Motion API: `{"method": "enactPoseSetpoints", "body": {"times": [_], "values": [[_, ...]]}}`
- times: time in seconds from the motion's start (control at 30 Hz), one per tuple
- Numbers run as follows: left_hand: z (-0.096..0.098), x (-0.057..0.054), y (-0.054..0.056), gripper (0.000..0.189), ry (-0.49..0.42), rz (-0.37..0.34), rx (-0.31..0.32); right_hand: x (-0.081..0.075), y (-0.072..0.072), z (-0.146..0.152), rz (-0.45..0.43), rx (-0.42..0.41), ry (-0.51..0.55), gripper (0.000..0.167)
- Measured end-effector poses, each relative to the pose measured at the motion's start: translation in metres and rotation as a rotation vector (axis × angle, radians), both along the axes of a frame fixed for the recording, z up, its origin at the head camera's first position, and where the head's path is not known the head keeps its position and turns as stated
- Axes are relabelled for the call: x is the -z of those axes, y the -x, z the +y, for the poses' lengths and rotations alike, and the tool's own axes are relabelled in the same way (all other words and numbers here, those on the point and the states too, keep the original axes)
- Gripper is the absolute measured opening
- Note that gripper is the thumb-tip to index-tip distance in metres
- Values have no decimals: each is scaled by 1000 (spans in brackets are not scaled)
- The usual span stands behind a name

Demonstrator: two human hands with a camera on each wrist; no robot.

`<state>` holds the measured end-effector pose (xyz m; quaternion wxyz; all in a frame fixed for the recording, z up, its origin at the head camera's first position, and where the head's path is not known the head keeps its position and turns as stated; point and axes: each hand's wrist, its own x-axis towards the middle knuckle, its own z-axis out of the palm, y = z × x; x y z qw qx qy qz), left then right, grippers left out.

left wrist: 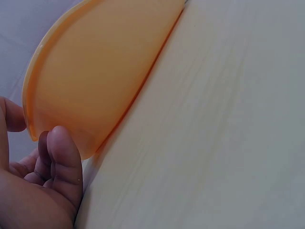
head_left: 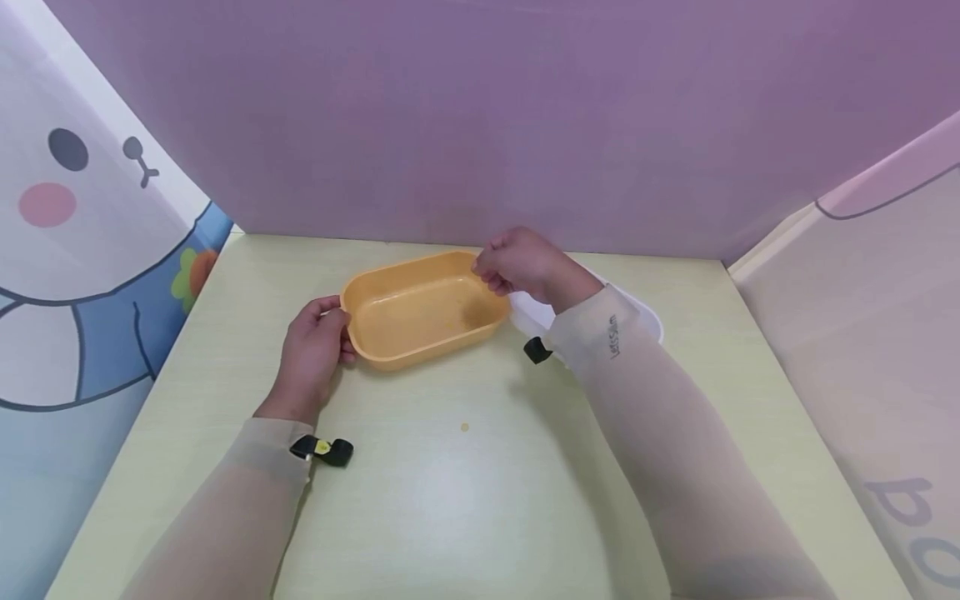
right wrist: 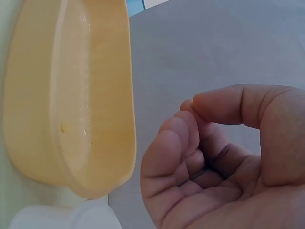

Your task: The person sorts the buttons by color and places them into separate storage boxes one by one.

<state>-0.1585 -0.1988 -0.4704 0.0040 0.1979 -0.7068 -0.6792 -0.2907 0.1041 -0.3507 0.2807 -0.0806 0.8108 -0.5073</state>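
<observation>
A yellow-orange oval plastic basin [head_left: 423, 312] stands on the table near its back edge. My left hand [head_left: 311, 346] holds the basin's left end, thumb at the rim. In the left wrist view the fingers [left wrist: 66, 164] curl against the outside of its wall. Over the basin's right end is my right hand [head_left: 521, 262]. The right wrist view has its thumb and index tips meeting and the other fingers [right wrist: 164, 152] curled, with nothing visible between them. Inside the basin is a small yellow bit [right wrist: 63, 127].
Right of the basin, partly hidden under my right forearm, lies a white container [head_left: 529, 313]. One small yellowish piece [head_left: 464, 427] lies on the table [head_left: 420, 517] in front of the basin. A purple panel [head_left: 487, 125] rises behind, with printed cloth walls at both sides.
</observation>
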Motion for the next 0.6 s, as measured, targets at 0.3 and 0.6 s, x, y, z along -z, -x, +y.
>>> {"method": "enactPoseSetpoints", "body": {"times": [0.3, 0.6], "values": [[-1, -1, 0, 47, 0, 10, -8, -6, -14, 10, 48, -60, -41, 11], [0, -2, 0, 45, -10, 21, 1, 0, -38, 25, 150, -165, -162, 13]]}}
